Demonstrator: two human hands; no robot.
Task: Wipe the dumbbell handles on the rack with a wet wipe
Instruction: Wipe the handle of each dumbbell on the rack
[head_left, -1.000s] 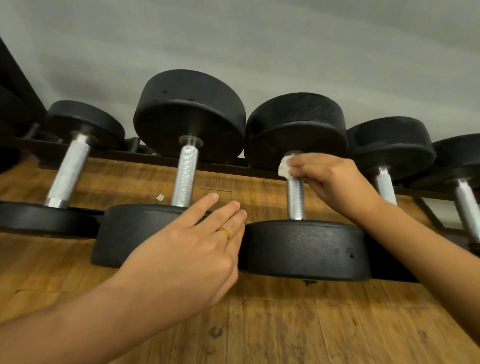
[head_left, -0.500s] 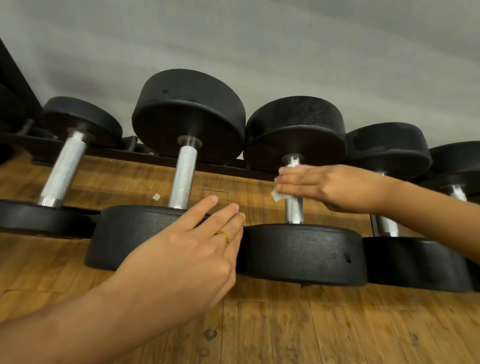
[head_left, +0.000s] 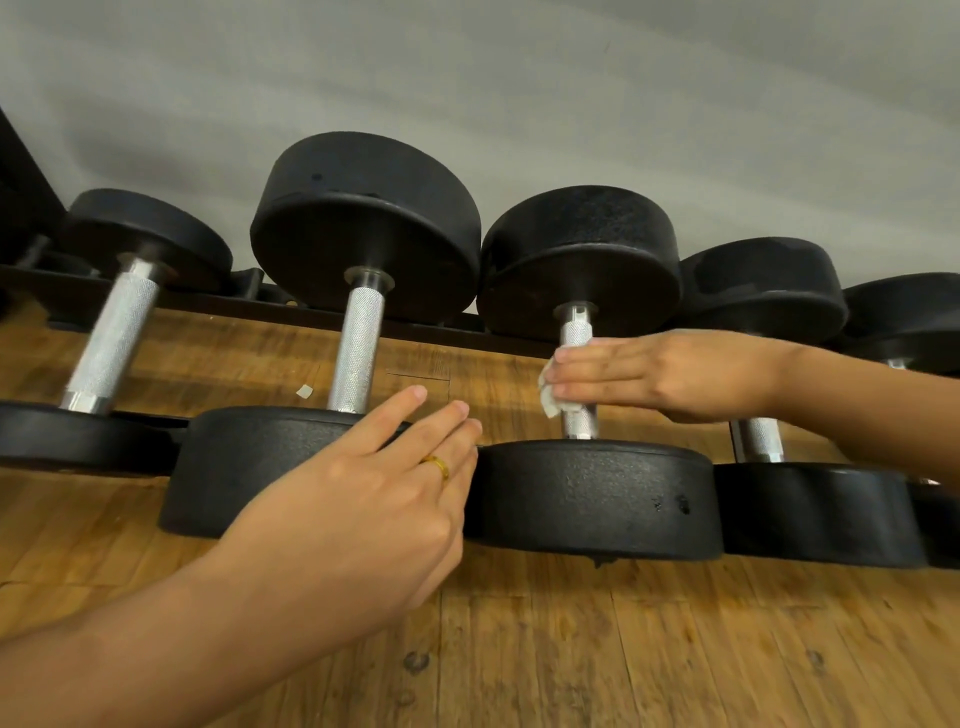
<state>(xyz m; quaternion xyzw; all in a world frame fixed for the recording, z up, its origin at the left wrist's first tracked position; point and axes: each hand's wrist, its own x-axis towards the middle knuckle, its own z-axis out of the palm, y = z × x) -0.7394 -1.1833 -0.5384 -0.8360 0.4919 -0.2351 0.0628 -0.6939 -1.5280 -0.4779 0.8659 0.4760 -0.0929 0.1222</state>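
Observation:
Several black dumbbells with knurled silver handles lie side by side on a low rack. My right hand (head_left: 660, 374) reaches in from the right and holds a white wet wipe (head_left: 548, 397) wrapped against the handle (head_left: 576, 332) of the third dumbbell, about mid-length; a corner of the wipe sticks out left of my fingers. My left hand (head_left: 363, 499), with a gold ring, rests with straight fingers on the near head (head_left: 244, 467) of the second dumbbell, below its handle (head_left: 358, 348). Bare handles also show on the first (head_left: 111, 338) and fourth (head_left: 761, 439) dumbbells.
The dark rack rail (head_left: 208, 304) runs behind the handles under the far heads. A wooden floor (head_left: 571, 649) lies below and in front, with a small white scrap (head_left: 305, 391) on it. A grey wall (head_left: 519, 104) stands behind the rack.
My right hand has slid the wipe down the third handle from its top end to its middle, and the forearm has dropped lower. My left hand has stayed on the second dumbbell's head.

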